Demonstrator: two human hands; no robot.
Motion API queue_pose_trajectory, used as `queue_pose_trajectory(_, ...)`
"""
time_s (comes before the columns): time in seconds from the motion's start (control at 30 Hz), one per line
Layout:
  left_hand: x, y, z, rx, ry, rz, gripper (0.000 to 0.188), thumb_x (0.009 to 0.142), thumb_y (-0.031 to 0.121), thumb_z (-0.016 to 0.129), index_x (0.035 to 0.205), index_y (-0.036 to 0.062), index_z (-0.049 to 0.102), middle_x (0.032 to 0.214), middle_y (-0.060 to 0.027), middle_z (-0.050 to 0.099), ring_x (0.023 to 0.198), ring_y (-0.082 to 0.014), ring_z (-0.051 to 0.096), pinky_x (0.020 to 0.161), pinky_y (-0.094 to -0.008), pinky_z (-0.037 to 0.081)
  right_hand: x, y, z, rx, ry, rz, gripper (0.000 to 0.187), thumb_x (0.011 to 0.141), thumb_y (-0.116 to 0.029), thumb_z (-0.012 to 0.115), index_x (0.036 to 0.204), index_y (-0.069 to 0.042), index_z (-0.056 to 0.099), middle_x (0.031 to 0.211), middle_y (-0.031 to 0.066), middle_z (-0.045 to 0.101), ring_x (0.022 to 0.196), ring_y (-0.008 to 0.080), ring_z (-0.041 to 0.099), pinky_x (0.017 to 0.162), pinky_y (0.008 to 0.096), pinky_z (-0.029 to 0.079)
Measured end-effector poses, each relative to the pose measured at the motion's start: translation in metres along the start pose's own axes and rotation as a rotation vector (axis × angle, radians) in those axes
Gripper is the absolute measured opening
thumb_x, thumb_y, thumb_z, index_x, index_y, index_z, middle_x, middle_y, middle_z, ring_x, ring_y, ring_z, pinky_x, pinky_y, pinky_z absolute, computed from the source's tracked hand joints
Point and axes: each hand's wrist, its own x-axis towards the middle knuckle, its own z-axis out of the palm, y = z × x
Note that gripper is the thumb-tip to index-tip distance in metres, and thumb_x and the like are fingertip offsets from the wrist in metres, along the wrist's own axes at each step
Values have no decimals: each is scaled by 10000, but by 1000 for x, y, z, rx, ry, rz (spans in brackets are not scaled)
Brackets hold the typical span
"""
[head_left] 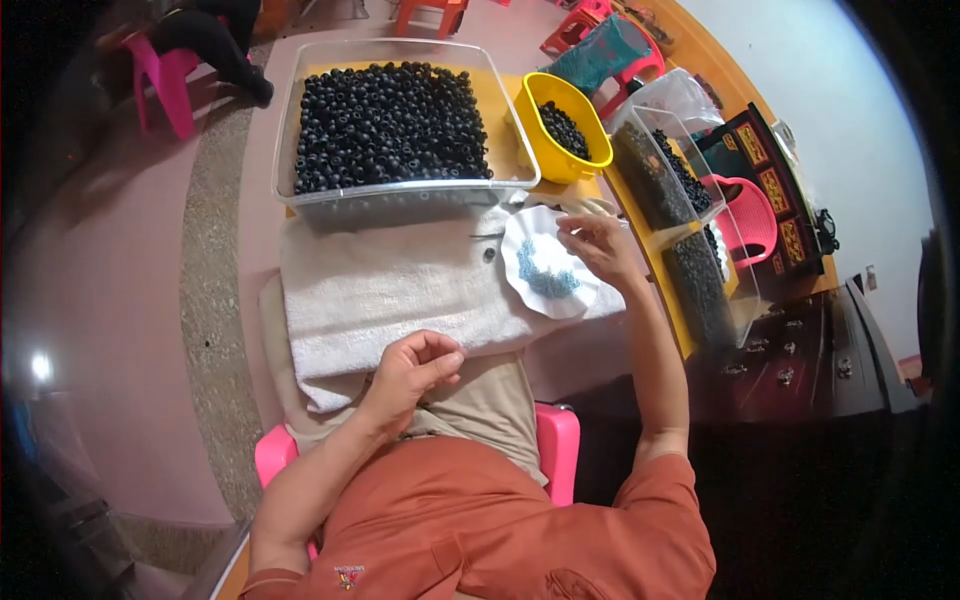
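Blue beads [550,283] lie in a loose patch in a white fluted dish [535,225], just left of and below the right grip [598,243]. I see the right grip above the dish's right side, its fingers bent and the tips close to one another; I cannot tell whether they meet or hold anything. Nearer the body and to the left, I have the left grip [420,370] over the lap, thumb and forefinger drawn near each other, and again I cannot tell whether something thin sits between them.

A pale towel [370,280] spreads ahead of the left grip and runs under the dish. One dark bead [489,254] rests on it, left of the right grip. Farther ahead of both grips, I make out a large clear box [400,207] heaped with black beads [390,125]. Beyond the right grip stands a yellow tub [526,120] with more dark pieces [565,130] in it. To the right of that grip is a clear divided bin [739,310], also with dark contents.
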Motion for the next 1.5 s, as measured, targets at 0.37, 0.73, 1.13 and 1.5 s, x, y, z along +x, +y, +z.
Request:
queue_pose_trajectory(0.37, -2, -2, 2, -8, 0, 17, 153, 882, 42, 654, 1020, 14, 594, 972, -69, 655, 806, -97, 611, 748, -235, 538, -21, -1, 9, -98, -104, 33, 190, 854, -107, 685, 994, 21, 687, 809, 32, 655, 691, 87, 557, 619, 259, 472)
queue_pose_trajectory(0.73, -2, -5, 1, -21, -17, 46, 147, 884, 56, 661, 1015, 16, 608, 947, -47, 648, 806, -90, 606, 734, -226, 531, -7, -81, 11, 234, -36, -218, 133, 850, 33, 660, 981, 23, 679, 880, 36, 664, 769, 74, 601, 685, 219, 499)
queue_pose_trajectory(1.13, 0, -8, -2, 43, 0, 97, 159, 878, 90, 679, 1010, 19, 627, 912, -23, 645, 792, -78, 592, 723, -221, 505, 146, -154, 73, -433, -597, -269, 377, 780, -167, 739, 1124, -27, 674, 946, 115, 703, 839, 176, 642, 758, 301, 505)
queue_pose_trajectory(1.5, 0, -2, -2, 11, -28, 102, 145, 875, 110, 693, 979, 27, 635, 874, 0, 641, 785, -53, 582, 689, -207, 496, 180, -128, 119, -630, -674, -577, 203, 797, -179, 644, 856, 14, 669, 733, 196, 626, 667, 276, 598, 647, 401, 456)
